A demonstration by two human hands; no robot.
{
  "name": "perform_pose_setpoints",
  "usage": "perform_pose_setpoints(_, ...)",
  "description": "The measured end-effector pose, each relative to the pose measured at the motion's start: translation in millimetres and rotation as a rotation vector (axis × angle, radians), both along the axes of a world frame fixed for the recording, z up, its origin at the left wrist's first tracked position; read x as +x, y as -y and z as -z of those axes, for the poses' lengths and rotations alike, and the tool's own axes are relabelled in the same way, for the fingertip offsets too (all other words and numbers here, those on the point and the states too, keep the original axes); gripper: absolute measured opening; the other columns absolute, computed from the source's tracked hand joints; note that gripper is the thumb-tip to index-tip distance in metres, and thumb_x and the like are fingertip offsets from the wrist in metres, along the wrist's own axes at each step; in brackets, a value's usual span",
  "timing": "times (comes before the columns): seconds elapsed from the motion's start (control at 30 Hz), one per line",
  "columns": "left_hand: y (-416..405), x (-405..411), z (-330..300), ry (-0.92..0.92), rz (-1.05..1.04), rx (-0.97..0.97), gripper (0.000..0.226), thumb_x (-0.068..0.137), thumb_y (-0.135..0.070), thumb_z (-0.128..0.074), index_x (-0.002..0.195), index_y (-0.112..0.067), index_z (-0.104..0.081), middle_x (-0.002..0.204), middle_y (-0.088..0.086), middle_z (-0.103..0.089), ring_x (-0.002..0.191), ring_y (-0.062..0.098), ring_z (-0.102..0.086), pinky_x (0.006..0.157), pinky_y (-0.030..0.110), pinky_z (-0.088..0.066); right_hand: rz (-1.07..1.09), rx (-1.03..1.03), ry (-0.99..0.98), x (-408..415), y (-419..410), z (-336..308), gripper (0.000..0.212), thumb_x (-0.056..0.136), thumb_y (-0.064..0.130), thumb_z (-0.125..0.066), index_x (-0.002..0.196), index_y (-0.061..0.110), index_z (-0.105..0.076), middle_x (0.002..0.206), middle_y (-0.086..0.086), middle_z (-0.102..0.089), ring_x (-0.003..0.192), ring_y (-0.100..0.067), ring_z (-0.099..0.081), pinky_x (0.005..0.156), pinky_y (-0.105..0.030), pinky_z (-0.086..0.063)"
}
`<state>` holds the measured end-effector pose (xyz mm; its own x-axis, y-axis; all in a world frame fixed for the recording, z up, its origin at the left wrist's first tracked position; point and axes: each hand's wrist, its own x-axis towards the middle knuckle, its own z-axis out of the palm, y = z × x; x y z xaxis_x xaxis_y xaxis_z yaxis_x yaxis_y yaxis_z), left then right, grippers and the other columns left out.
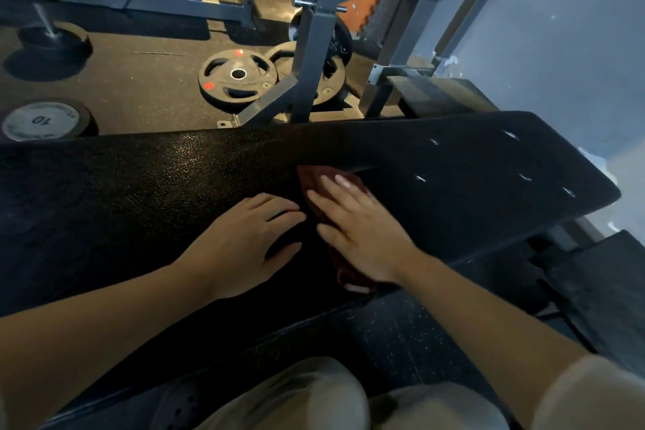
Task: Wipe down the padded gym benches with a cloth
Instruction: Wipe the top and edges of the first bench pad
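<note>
Bench pad (pixel 139 192): cloth (pixel 314 181) (mostly hidden) under flat right hand (pixel 363 230); left hand (pixel 244 241) flat, no grip.

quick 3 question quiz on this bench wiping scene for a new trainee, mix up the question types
1. True or false: the left hand presses the cloth.
2. Which number is printed on the dumbbell end at far left? A) 10 B) 25 C) 40
3. Fill in: the weight plates lie on the ____.

Key: 1 false, the right hand presses it on the bench pad; 2 A; 3 floor.
</note>
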<state>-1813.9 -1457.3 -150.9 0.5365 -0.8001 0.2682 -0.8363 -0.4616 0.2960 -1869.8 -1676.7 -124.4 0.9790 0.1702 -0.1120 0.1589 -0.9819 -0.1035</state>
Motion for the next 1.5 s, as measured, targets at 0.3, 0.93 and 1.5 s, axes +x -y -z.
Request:
perform_pose_setpoints(0.3,-0.3,1.3,1.5,0.017,-0.185,-0.070,0.045,0.091,-0.038,-0.041,0.113,-0.008,-0.067,0.117,0.006,-0.064,0.107,0.023,-0.058,0.091,0.038,-0.052,0.190,-0.029,0.027,44.7,-30.8,2.9,0.057,0.103,0.049,-0.018,0.155,0.027,-0.011,0.164,-0.002,0.000,0.150,-0.022,0.007,0.118,-0.044,0.007)
perform_pose_setpoints(0.93,-1.6,2.6,0.9,0.024,-0.293,-0.099,0.036,0.088,-0.028,-0.038,0.108,-0.014,-0.065,0.112,-0.001,-0.063,0.104,0.014,-0.054,0.091,0.025,-0.038,0.090,-0.016,-0.038,86.1,2.6,-4.2,0.052,0.102,0.050,-0.021,0.152,0.041,-0.010,0.163,0.007,0.004,0.149,-0.014,0.009,0.120,-0.046,0.004)
perform_pose_setpoints(1.5,1.8,4.6,1.7,0.015,-0.295,-0.099,0.032,0.088,-0.027,-0.036,0.108,-0.016,-0.060,0.111,-0.003,-0.059,0.104,0.015,-0.054,0.088,0.027,-0.040,0.337,0.020,0.004,135.6,-9.5,1.6,0.052,0.104,0.046,-0.016,0.154,0.033,-0.014,0.164,0.001,0.000,0.150,-0.022,0.006,0.119,-0.048,0.005)
